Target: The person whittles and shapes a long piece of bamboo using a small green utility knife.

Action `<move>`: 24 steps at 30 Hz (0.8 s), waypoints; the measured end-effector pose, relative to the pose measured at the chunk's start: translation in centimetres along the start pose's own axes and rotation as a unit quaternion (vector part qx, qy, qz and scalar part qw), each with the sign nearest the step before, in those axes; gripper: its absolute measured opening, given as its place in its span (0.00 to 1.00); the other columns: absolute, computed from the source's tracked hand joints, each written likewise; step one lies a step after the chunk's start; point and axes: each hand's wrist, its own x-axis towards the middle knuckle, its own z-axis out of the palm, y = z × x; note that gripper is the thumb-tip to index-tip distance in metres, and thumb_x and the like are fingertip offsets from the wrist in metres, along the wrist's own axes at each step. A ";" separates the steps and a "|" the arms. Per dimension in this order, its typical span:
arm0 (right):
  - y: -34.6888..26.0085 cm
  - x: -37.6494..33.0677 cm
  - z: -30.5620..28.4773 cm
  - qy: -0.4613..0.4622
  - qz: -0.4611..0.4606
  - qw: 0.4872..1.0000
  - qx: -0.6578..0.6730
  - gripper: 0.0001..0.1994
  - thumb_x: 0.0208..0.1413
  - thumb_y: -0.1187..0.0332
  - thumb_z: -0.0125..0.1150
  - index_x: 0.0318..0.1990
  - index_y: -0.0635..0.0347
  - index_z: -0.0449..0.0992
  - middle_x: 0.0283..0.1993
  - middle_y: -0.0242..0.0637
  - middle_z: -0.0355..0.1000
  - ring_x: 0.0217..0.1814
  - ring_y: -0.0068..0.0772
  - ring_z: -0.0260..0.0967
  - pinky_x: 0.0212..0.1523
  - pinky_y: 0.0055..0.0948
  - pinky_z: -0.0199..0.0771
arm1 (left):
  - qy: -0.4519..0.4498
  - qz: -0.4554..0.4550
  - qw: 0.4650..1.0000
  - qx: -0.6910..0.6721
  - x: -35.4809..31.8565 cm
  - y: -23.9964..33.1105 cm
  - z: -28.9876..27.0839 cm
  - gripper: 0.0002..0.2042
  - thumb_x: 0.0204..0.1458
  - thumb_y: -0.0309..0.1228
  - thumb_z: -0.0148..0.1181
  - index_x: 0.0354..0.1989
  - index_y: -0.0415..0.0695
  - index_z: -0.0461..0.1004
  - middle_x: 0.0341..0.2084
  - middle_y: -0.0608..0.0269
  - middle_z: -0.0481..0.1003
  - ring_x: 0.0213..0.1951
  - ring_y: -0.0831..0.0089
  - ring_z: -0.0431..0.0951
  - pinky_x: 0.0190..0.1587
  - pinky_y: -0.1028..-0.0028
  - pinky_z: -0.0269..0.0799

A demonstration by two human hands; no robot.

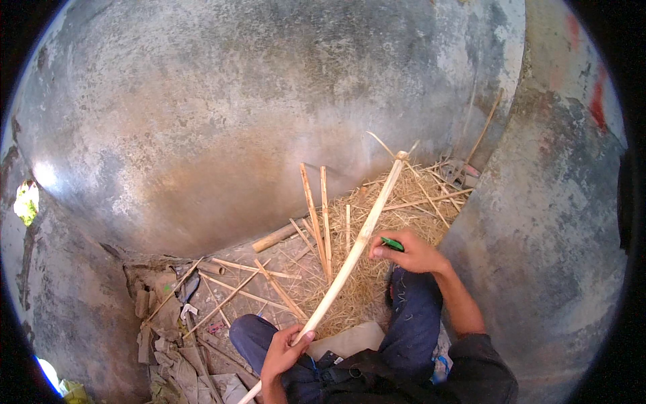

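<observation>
**One pole, two hands, a floor of shavings**

One long pole (353, 252) is seen, pale, smooth and round, and it is held by two hands. One small green tool (392, 244) is gripped in the right hand (410, 254). About ten short split sticks (316, 219) are counted, flat, yellow and rough-edged, scattered over one heap of fine, fibrous shavings (377, 229). Grey, mottled concrete walls (269, 101) are curved around the spot.

The pole is run slantwise from the lower left up to the right, its far end raised over the shavings. Its lower part is clasped in the left hand (282, 353), fingers closed around it. The right hand is closed on the tool and pressed against the pole at mid-length, just to its right.
</observation>
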 end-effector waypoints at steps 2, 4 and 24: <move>-0.3 0.2 -0.6 0.005 0.070 0.997 -0.023 0.15 0.66 0.61 0.68 0.52 0.62 0.81 0.41 0.44 0.82 0.45 0.41 0.81 0.47 0.35 0.77 | 0.019 0.012 0.999 0.034 0.2 0.1 0.3 0.15 0.68 0.40 0.65 0.44 0.39 0.80 0.21 0.78 0.68 0.24 0.87 0.64 0.27 0.79 0.57; -0.1 0.3 -0.5 0.046 0.084 0.988 -0.124 0.18 0.64 0.59 0.70 0.55 0.62 0.80 0.45 0.45 0.83 0.50 0.43 0.82 0.51 0.36 0.78 | 0.044 0.035 0.997 0.046 0.4 0.2 0.7 0.15 0.68 0.41 0.65 0.46 0.39 0.80 0.21 0.78 0.68 0.24 0.87 0.64 0.27 0.79 0.57; -1.3 -1.4 7.8 0.135 -0.128 0.964 -0.190 0.14 0.65 0.56 0.68 0.47 0.57 0.81 0.36 0.41 0.80 0.33 0.47 0.81 0.31 0.40 0.78 | 0.165 0.177 0.968 0.061 3.3 8.1 5.8 0.15 0.64 0.36 0.71 0.48 0.35 0.80 0.25 0.65 0.79 0.29 0.83 0.73 0.31 0.75 0.70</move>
